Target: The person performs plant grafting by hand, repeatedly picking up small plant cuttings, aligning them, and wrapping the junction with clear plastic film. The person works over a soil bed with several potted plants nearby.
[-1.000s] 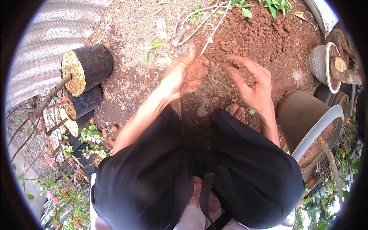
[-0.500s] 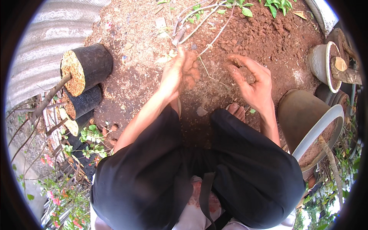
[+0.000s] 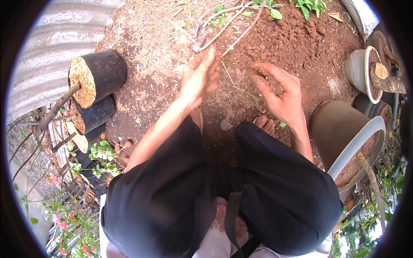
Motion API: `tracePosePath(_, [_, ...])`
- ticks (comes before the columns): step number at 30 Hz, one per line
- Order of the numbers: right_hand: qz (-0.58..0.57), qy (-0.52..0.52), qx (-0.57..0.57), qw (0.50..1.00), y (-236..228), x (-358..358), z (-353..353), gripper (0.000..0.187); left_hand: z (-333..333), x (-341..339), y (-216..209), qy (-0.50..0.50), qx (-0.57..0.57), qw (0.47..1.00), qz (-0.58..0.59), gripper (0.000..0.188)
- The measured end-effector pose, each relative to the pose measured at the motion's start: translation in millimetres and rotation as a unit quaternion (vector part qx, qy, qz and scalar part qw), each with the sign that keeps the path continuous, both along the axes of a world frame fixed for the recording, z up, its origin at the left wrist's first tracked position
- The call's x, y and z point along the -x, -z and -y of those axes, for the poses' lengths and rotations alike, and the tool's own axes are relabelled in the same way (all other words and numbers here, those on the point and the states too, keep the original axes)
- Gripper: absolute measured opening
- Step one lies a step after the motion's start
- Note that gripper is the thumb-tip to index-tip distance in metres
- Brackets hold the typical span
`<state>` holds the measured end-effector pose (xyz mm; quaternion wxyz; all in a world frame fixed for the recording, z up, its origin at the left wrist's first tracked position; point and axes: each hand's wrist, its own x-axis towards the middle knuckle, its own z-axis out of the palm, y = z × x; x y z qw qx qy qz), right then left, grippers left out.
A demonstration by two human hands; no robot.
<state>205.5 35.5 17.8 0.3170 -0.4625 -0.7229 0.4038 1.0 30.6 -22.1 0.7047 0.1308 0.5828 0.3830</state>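
Observation:
My left hand point(image 3: 197, 79) is raised over the soil, thumb pointing up and away, the other fingers loosely bent beside it. Nothing shows in its grasp. Just beyond its thumb lies the cut end of a woody stem point(image 3: 200, 43), joined by long thin leafy branches point(image 3: 228, 26). Across from it, my right hand point(image 3: 279, 88) is curved like a C, with a gap between thumb and fingers and soil on the fingertips. It also holds nothing visible. A thin pale twig point(image 3: 230, 77) lies on the ground between the two hands.
Black grow bags point(image 3: 105, 71) lie on their sides at left, with woody stems sticking out, near a corrugated sheet point(image 3: 56, 56). To the right lie a large tipped pot point(image 3: 340, 129) and a smaller white pot point(image 3: 359, 71). Loose reddish soil point(image 3: 301, 43) is heaped ahead.
My left hand has turned slightly and its thumb has shifted right and away. My right hand has moved a little to the left. The branches have barely shifted.

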Motion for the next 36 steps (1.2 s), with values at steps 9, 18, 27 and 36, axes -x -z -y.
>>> tracePosePath(9, [0.003,-0.001,0.000,1.000,-3.1,1.8,1.6,0.026,6.3,-0.3,2.6,0.053,-0.117,0.992,-0.018,0.025])
tracePosePath(18, [-0.020,0.019,-0.021,0.999,0.6,4.0,2.0,0.027,9.2,1.5,0.5,0.134,-0.193,0.971,-0.040,0.031])
tracePosePath(27, [0.003,0.000,-0.004,1.000,-3.4,0.3,0.1,0.028,6.1,2.7,5.6,0.152,-0.235,0.960,0.002,0.042])
tracePosePath(36, [-0.001,0.001,0.004,1.000,-1.2,0.4,-0.1,0.028,7.6,3.7,9.9,0.106,-0.181,0.978,0.016,0.048])
